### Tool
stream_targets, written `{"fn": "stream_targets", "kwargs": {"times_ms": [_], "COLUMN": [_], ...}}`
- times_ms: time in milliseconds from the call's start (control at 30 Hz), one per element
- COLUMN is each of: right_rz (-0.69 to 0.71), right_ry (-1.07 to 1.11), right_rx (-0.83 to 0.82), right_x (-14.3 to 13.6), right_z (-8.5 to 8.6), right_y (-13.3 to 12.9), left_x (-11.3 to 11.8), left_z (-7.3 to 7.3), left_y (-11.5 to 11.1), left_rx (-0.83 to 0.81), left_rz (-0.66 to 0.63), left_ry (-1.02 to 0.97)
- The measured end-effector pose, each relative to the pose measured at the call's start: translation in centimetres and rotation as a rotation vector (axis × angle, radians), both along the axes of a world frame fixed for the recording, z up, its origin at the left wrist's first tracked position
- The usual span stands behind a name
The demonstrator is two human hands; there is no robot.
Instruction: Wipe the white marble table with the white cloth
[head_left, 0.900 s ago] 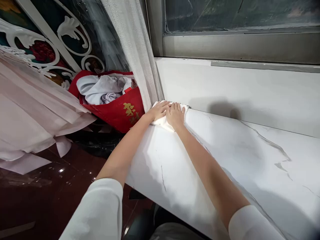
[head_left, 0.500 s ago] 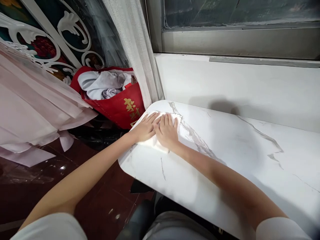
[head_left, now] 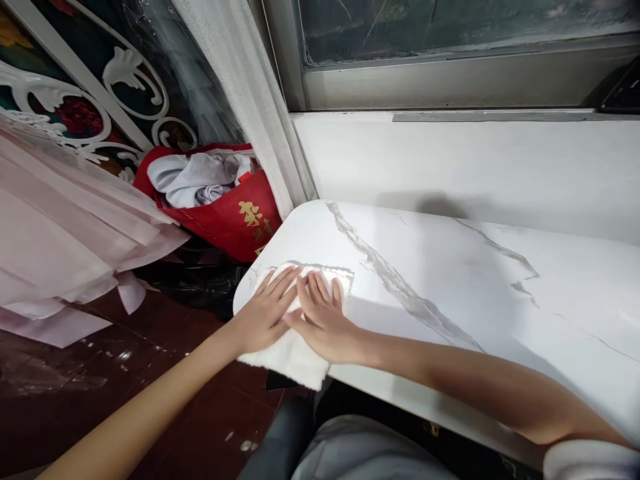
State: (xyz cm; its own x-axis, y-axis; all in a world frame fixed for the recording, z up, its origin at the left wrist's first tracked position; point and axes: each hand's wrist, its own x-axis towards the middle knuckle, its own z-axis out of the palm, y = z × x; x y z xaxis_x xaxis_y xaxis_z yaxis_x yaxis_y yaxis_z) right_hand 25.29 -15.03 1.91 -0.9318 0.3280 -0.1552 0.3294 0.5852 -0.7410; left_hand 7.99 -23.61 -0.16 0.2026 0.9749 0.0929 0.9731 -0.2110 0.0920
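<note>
A white cloth [head_left: 295,360] lies spread over the near left end of a white marble-patterned table [head_left: 400,267], its front edge overhanging the rim. My left hand [head_left: 267,310] presses flat on the cloth's left part, fingers stretched out. Beside it my right hand [head_left: 325,320] also lies flat on the cloth, its fingers extended and its thumb close to the left hand. Both hands are open and grip nothing.
A red bag [head_left: 225,223] holding pale fabric [head_left: 200,175] stands beyond the table's left end, beside a white curtain [head_left: 250,87]. Pink draped fabric [head_left: 75,220] hangs at the left. A window [head_left: 450,87] is behind the table. A dark object [head_left: 623,90] rests on its sill.
Both hands and the cloth have slid toward me across the table, from near its back left corner to its front edge. The view has shifted slightly.
</note>
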Motion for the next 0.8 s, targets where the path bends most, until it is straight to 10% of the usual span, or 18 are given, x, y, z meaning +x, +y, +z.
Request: {"fn": "stream_targets", "kwargs": {"times_ms": [267, 467, 800], "right_rz": [-0.446, -0.545, -0.566], "right_ry": [0.069, 0.0, -0.007], "right_rx": [0.54, 0.589, 0.659], "right_x": [-5.1, -2.5, 1.9], "right_z": [-3.3, -3.5, -3.9], "right_y": [11.5, 21.7, 19.7], "left_x": [-1.9, 2.1, 6.2], "left_z": [-0.4, 0.1, -0.1], "left_y": [14.7, 24.8, 23.0], "left_rx": [-0.051, -0.029, -0.031], "left_rz": [0.169, 0.235, 0.197], "left_ry": [0.007, -0.026, -0.046]}}
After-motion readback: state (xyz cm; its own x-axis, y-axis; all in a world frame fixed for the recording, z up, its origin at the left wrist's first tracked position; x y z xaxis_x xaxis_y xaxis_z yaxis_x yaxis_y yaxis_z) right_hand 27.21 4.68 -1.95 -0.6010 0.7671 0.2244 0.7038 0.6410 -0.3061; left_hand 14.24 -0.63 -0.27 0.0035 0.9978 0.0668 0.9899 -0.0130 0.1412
